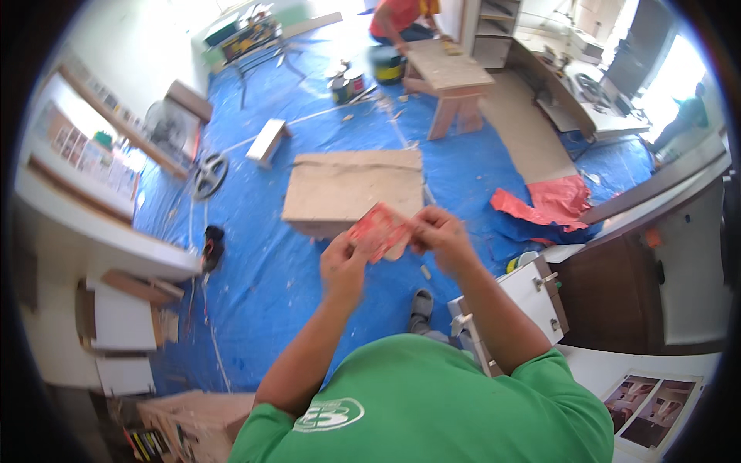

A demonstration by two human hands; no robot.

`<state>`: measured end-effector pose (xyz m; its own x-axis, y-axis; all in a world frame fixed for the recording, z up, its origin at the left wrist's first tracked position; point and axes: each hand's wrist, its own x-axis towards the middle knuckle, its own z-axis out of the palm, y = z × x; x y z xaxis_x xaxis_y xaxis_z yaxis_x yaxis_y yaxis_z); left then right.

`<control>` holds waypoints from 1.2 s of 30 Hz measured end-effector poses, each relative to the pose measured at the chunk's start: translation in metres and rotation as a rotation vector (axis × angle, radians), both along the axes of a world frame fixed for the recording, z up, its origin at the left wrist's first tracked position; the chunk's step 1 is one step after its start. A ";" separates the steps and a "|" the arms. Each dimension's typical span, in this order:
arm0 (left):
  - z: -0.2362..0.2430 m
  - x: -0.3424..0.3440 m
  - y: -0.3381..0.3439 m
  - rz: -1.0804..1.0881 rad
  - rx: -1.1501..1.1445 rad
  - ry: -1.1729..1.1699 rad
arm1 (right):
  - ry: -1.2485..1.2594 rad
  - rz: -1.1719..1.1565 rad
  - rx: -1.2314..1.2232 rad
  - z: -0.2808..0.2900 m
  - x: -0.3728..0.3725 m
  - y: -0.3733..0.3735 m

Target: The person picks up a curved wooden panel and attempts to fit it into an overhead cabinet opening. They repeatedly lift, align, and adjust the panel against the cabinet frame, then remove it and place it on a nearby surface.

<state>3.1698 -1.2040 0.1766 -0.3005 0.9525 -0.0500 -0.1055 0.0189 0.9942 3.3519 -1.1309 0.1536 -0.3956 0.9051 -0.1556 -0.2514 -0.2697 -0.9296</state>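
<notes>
A small red sheet (pixel 375 231) with pale blotches, perhaps folded, is held up in front of my body. At its lower left edge, my left hand (pixel 344 264) grips it with thumb and fingers. From the other side my right hand (pixel 441 238) pinches its right edge. A tan patch shows beneath the sheet's lower corner; I cannot tell what the sheet is. Just beyond my hands stands a low tan wooden box (pixel 351 185), partly covered by the sheet.
Blue tarp (pixel 255 309) covers the floor. A small bench (pixel 268 143), paint cans (pixel 346 83) and a wooden worktable (pixel 448 65) stand farther off, with a person in red (pixel 397 23) beside it. White cabinet panels (pixel 517 301) lean at my right; crumpled red sheeting (pixel 548 202) lies beyond.
</notes>
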 end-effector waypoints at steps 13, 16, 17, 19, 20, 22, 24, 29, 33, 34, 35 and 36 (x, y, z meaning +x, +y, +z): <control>-0.062 0.006 0.146 -0.044 -0.014 -0.064 | -0.186 0.107 -0.086 -0.044 0.025 0.145; -0.062 0.005 0.180 0.002 0.036 -0.159 | -0.234 0.012 -0.102 -0.057 0.023 0.177; -0.060 0.001 0.192 0.028 0.043 -0.190 | -0.266 -0.071 -0.099 -0.064 0.030 0.194; -0.115 -0.045 0.209 -0.145 -0.061 -0.079 | -0.249 -0.214 -0.158 -0.067 0.040 0.227; -0.143 -0.065 0.217 -0.226 -0.109 -0.030 | -0.218 -0.277 -0.218 -0.064 0.049 0.243; -0.166 -0.083 0.224 -0.271 -0.173 0.103 | -0.108 -0.428 -0.305 -0.060 0.064 0.269; -0.171 -0.097 0.234 -0.334 -0.254 0.268 | -0.010 -0.574 -0.378 -0.065 0.082 0.301; -0.208 -0.146 0.264 -0.366 -0.498 0.615 | 0.176 -0.661 -0.331 -0.082 0.122 0.386; -0.332 -0.229 0.218 -0.077 -0.661 0.369 | 0.145 -0.723 -0.368 -0.069 0.112 0.455; -0.350 -0.249 0.190 0.012 -0.739 0.278 | 0.154 -0.720 -0.364 -0.067 0.111 0.472; -0.346 -0.259 0.166 0.030 -0.775 0.306 | 0.160 -0.716 -0.356 -0.068 0.110 0.491; -0.335 -0.265 0.143 0.012 -0.852 0.631 | 0.177 -0.700 -0.344 -0.070 0.110 0.511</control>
<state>2.9047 -1.0611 -0.1585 -0.5140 0.6735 -0.5313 0.4208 0.7377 0.5280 3.4615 -0.6199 0.0838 0.2014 0.8654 -0.4588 -0.6044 -0.2588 -0.7534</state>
